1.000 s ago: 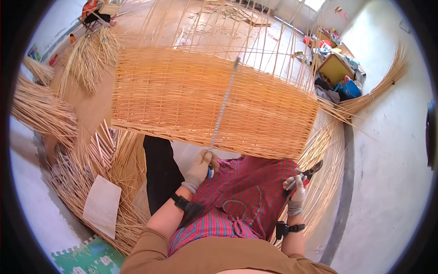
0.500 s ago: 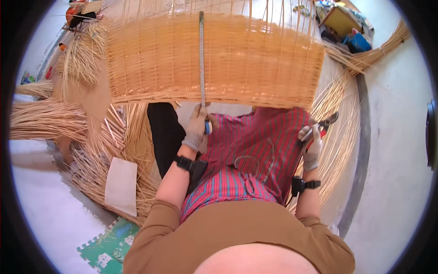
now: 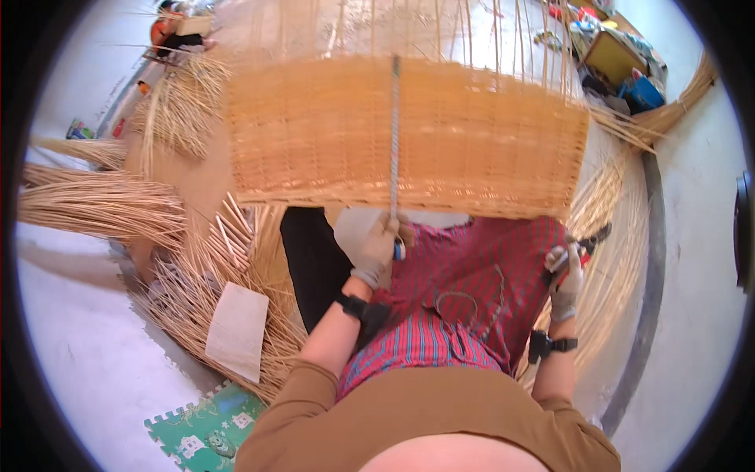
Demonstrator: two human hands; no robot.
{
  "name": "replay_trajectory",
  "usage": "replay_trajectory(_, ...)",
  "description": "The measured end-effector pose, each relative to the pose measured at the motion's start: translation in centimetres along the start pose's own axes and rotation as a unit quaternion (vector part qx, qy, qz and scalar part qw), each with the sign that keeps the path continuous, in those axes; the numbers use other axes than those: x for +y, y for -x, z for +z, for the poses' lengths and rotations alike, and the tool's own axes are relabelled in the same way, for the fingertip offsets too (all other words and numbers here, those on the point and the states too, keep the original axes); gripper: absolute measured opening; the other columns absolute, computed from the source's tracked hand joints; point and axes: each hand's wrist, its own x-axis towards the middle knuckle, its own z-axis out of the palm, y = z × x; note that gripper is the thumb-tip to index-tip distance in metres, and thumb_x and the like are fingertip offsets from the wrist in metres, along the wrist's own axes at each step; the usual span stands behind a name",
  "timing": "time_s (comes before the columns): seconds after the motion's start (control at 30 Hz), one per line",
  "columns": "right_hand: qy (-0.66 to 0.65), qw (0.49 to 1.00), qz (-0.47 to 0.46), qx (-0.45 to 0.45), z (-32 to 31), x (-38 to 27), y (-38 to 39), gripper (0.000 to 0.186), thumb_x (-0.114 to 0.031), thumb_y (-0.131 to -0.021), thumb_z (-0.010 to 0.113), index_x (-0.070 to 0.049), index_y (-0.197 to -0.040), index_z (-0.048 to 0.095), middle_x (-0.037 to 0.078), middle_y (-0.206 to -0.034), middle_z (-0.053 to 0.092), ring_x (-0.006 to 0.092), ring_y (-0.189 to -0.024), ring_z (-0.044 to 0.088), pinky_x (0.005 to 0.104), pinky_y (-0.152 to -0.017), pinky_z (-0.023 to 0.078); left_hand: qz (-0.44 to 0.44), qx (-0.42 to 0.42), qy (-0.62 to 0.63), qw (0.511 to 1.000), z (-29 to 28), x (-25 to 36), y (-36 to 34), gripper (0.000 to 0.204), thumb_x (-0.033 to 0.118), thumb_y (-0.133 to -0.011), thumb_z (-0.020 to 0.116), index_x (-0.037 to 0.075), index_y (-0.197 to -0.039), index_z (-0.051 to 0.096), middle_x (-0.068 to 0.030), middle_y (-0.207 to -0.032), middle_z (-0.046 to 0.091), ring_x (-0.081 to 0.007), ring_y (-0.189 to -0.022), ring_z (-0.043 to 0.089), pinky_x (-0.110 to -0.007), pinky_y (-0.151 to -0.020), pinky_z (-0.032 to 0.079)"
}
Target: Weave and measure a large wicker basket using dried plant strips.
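Observation:
A woven wicker panel (image 3: 314, 134) stands before me, with loose upright canes along its far edge. Across it, from the near edge to the far edge, lies the extended blade of a tape measure (image 3: 399, 249). My gloved left hand (image 3: 379, 245) is closed around the tape's case, just below the panel's near edge. At the right, beside the striped red cloth (image 3: 472, 267) on my lap, my gloved right hand (image 3: 565, 275) grips a pair of pruning shears (image 3: 591, 239) with red handles and dark blades pointing away. The shears are slightly blurred.
Bundles of thin canes (image 3: 102, 200) lie at the left, with more canes (image 3: 605, 212) at the right. A pale flat sheet (image 3: 237, 330) rests on the left pile, near a green foam mat (image 3: 208, 429). Far left, another person (image 3: 169, 35) sits. A blue container (image 3: 643, 94) stands far right.
The whole view has shifted, so the panel, hands and floor things appear farther right and lower. Both hands keep their holds, and the tape still lies across the panel.

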Motion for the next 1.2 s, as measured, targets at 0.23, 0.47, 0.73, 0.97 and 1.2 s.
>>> replay_trajectory(0.23,0.030,0.999,-0.011,0.024,-0.4,0.2,-0.4,0.037,-0.030,-0.103,0.056,-0.005,-0.130,0.053,0.005,-0.075,0.064,0.0184,-0.066,0.062,0.0332,-0.060,0.050,0.028,0.119,-0.032,0.992,-3.0,1.6,2.6,0.034,0.033,-0.107,0.046,0.002,-0.102,0.060,-0.0120,-0.082,0.068,-0.0209,-0.072,0.068,-0.035,-0.069,0.058)
replay_trajectory(0.47,0.021,0.999,-0.016,0.022,0.2,0.3,-0.2,0.038,-0.031,-0.101,0.061,-0.008,-0.131,0.055,0.003,-0.076,0.063,0.0182,-0.067,0.061,0.0334,-0.062,0.050,0.023,0.211,-0.013,0.977,-5.6,4.1,3.4,0.039,0.035,-0.106,0.048,0.001,-0.094,0.062,-0.0122,-0.072,0.068,-0.0206,-0.061,0.066,-0.034,-0.058,0.055)
replay_trajectory(0.73,0.052,0.997,-0.026,0.054,0.2,0.2,-0.1,0.037,-0.029,-0.100,0.062,-0.008,-0.130,0.056,0.004,-0.078,0.065,0.0185,-0.064,0.062,0.0335,-0.059,0.052,0.008,0.229,0.006,0.973,-6.2,4.9,3.6,0.040,0.035,-0.106,0.048,-0.001,-0.093,0.062,-0.0121,-0.070,0.066,-0.0210,-0.056,0.063,-0.034,-0.056,0.053)
replay_trajectory(0.97,0.061,0.997,-0.033,0.044,-0.7,0.7,-1.0,0.035,-0.031,-0.100,0.062,-0.009,-0.127,0.057,0.004,-0.078,0.065,0.0190,-0.066,0.065,0.0319,-0.059,0.054,-0.011,0.188,-0.037,0.981,-6.9,4.7,3.5,0.038,0.039,-0.107,0.045,0.002,-0.105,0.057,-0.0118,-0.063,0.061,-0.0210,-0.052,0.061,-0.034,-0.050,0.051)
replay_trajectory(1.2,0.067,0.997,-0.028,0.041,-1.4,1.3,-1.0,0.033,-0.030,-0.101,0.061,-0.010,-0.127,0.058,0.003,-0.080,0.065,0.0179,-0.067,0.065,0.0326,-0.061,0.054,-0.027,0.165,-0.051,0.985,-7.0,5.0,3.1,0.030,0.026,-0.107,0.043,0.004,-0.124,0.054,-0.0120,-0.070,0.062,-0.0216,-0.055,0.063,-0.035,-0.054,0.054)
